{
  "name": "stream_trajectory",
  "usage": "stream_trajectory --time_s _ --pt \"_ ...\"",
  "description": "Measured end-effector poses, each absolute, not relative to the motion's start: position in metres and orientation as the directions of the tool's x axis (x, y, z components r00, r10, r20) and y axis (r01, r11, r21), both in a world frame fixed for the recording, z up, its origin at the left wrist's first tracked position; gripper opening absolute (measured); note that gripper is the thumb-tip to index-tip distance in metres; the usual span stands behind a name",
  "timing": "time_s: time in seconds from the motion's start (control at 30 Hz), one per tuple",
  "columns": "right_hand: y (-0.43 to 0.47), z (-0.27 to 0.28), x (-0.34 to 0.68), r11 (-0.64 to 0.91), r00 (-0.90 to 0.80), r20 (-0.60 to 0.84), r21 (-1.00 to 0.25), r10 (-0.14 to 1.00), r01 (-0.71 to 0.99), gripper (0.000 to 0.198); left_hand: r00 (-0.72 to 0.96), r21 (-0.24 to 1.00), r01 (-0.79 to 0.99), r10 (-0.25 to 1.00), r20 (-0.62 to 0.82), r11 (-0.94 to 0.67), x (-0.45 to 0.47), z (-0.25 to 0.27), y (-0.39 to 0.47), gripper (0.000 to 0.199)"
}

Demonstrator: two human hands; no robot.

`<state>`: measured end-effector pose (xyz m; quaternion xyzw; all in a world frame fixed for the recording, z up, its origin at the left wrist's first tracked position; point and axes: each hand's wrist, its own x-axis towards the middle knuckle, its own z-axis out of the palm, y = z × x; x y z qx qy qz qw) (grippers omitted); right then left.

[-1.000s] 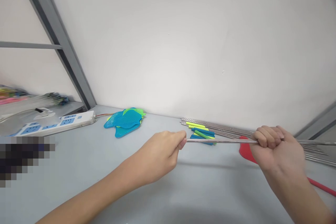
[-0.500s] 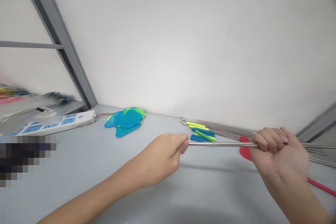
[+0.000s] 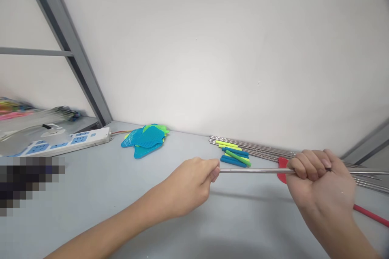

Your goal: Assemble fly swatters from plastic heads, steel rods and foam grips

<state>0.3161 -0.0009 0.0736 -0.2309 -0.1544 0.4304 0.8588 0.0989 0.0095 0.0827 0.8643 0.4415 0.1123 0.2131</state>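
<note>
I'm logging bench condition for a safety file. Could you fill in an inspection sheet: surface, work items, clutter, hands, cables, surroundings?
Surface: grey table; small specks seen.
Work items: metal rod, held level above the table; coloured tubes beside loose rods; mesh pieces overlapping in a pile.
Clutter: power strip at left; red piece, partly hidden; red bar at right.
Hands: left hand closed on the rod; right hand closed around it farther right.
Cables: cord near the power strip; thin wires at its right end.
Surroundings: pale wall behind; grey post at left, another at right.
</note>
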Motion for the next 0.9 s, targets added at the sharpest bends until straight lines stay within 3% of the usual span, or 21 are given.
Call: stream_trajectory --time_s 0.9 --pt "-0.004 0.067 0.299 0.428 0.53 -0.056 -0.524 0.846 -0.737 0.026 0.595 0.49 0.706 0.803 -0.022 -0.511 0.103 0.079 0.007 0.018"
